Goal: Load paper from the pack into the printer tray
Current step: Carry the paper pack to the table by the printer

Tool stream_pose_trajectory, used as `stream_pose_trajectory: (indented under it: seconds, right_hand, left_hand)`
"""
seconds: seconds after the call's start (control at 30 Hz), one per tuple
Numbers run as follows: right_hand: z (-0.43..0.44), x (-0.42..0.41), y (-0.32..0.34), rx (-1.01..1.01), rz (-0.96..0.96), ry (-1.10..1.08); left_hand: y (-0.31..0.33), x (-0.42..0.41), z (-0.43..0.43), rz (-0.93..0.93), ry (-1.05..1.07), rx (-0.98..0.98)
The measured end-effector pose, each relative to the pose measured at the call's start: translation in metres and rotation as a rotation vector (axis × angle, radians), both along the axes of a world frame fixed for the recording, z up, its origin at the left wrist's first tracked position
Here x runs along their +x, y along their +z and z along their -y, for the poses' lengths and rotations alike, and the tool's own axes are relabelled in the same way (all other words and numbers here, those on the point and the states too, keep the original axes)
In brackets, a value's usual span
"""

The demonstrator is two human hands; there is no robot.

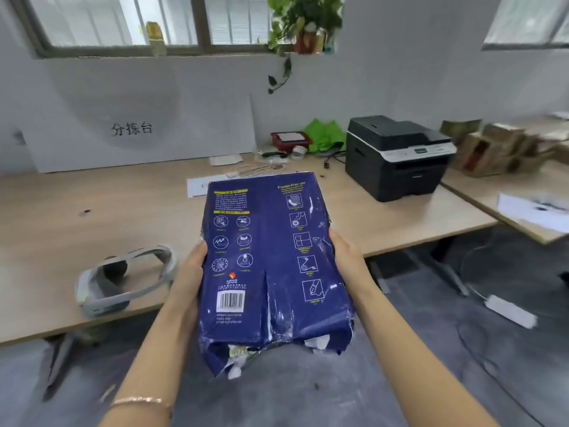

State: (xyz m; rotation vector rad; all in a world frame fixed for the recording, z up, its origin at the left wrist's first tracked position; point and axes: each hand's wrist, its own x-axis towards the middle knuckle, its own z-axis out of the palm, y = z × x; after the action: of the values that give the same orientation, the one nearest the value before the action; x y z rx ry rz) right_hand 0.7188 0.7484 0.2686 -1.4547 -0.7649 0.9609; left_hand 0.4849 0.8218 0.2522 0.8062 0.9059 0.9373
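A dark blue paper pack (pixel 271 260) with yellow print and a barcode is held up in front of me, over the desk's front edge. Its near end is torn open, with white scraps showing. My left hand (pixel 192 272) grips its left side and my right hand (pixel 346 251) grips its right side. The black and grey printer (pixel 397 155) stands on the desk at the back right, well beyond the pack. Its paper tray at the bottom front looks closed.
The wooden desk (pixel 92 229) carries a white headset (pixel 123 278) at the front left, loose sheets, cables, a red box (pixel 289 138) and a green bag (pixel 326 134) near the wall. A second desk (pixel 492 192) with cardboard boxes stands at right. Grey floor lies below.
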Motion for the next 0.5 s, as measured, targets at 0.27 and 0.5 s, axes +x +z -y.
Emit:
stream_pose_trajectory:
  seconds: [0.27, 0.5]
  right_hand:
    - [0.013, 0.093, -0.019, -0.019, -0.116, -0.156]
    - [-0.014, 0.165, -0.024, -0.035, -0.177, -0.268]
  left_hand:
    - [-0.008, 0.108, -0.026, 0.03, -0.174, -0.077]
    - [-0.005, 0.201, -0.071, 0.054, -0.343, -0.035]
